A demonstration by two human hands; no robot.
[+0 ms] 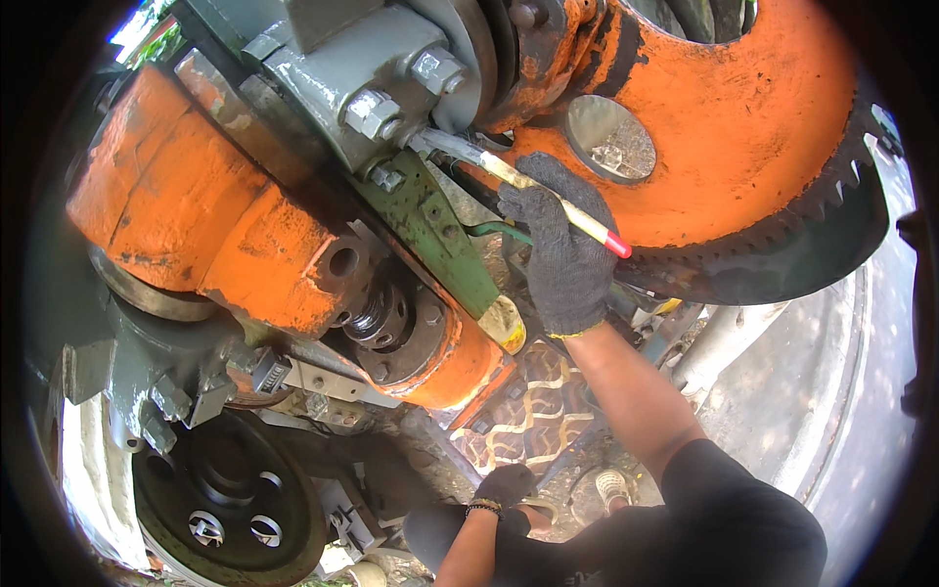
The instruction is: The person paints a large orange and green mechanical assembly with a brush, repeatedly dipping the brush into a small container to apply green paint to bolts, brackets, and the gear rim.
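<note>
My right hand [569, 264], in a dark grey knit glove, is closed around a paintbrush [587, 223] with a pale wooden handle and a red end. Its grey-wet bristles reach the lower edge of a grey-painted metal block [328, 83], close by a large hex nut [372, 114]. Several nuts on this block carry silvery grey paint. Lower down, my gloved left hand [507, 484] rests by my knee, away from the machine; its fingers are too hidden to make out.
A large orange toothed wheel [753, 127] stands on the right, and an orange housing [196, 196] on the left. Between them runs a green bar [445, 235]. A dark pulley wheel [230, 499] sits lower left. Below lies a patterned step plate [533, 401].
</note>
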